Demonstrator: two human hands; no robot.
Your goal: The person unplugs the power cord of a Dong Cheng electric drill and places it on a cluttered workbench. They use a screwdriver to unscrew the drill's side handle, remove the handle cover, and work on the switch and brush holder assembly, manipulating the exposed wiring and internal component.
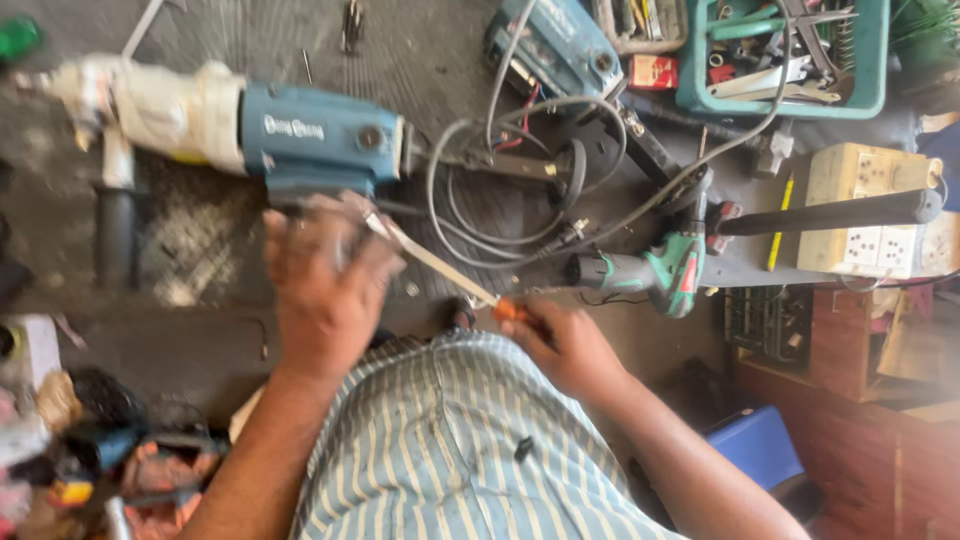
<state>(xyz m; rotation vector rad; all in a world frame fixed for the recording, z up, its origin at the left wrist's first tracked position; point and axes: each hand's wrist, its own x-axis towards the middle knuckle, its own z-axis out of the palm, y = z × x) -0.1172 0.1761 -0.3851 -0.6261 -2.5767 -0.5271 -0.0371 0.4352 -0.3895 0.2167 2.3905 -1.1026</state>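
Head view: left hand (325, 290) spread flat, fingers open, pressing on blue plastic housing of large rotary hammer drill (300, 135) lying at 10 o'clock on dark, gritty tabletop (200, 235). Right hand (565, 345) at 5 o'clock, fingers closed round orange handle of long thin screwdriver (440, 265), metal shaft slanting up toward 10 o'clock, tip at drill body just beside left hand. One smaller green cordless drill (655, 270) at 3 o'clock. Looped grey cable (480, 215) between both drills. One teal plastic basket (870, 60) of tools at 1 o'clock. One cream socket board (860, 175) at 3 o'clock. Striped shirt (450, 440) at 6 o'clock.
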